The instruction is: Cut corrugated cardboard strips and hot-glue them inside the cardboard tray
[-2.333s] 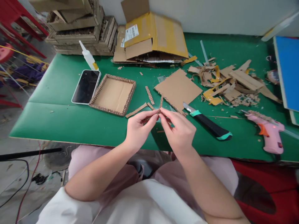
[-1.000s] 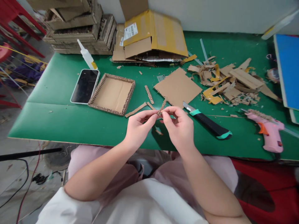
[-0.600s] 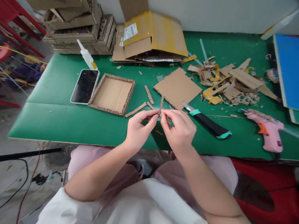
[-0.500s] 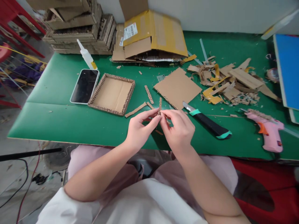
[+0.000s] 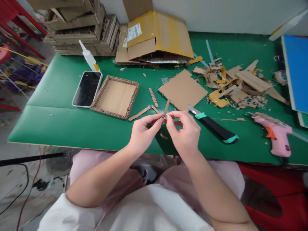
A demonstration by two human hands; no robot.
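My left hand (image 5: 146, 131) pinches a narrow cardboard strip (image 5: 166, 107), whose upper end sticks up past the fingertips. Close beside it, my right hand (image 5: 184, 130) has thumb and forefinger pressed together at the strip; whether a separate scrap is between them is too small to tell. Behind the hands lies a square cardboard sheet (image 5: 183, 89). A shallow cardboard tray (image 5: 115, 98) with corrugated walls sits to the left. Loose strips (image 5: 153, 97) rest between tray and sheet. The utility knife (image 5: 216, 127) lies right of my right hand, blade out.
A phone (image 5: 87, 89) and a glue bottle (image 5: 89, 59) are at the left. Stacked cardboard trays (image 5: 79, 38) and a yellow-taped box (image 5: 166, 35) stand at the back. Cardboard scraps (image 5: 240, 83), a pink glue gun (image 5: 279, 134) and a blue board (image 5: 298, 70) occupy the right.
The strip in my fingers has tilted to the right. My right hand's fingertips have shifted slightly, with the thumb raised and a little more space between the hands.
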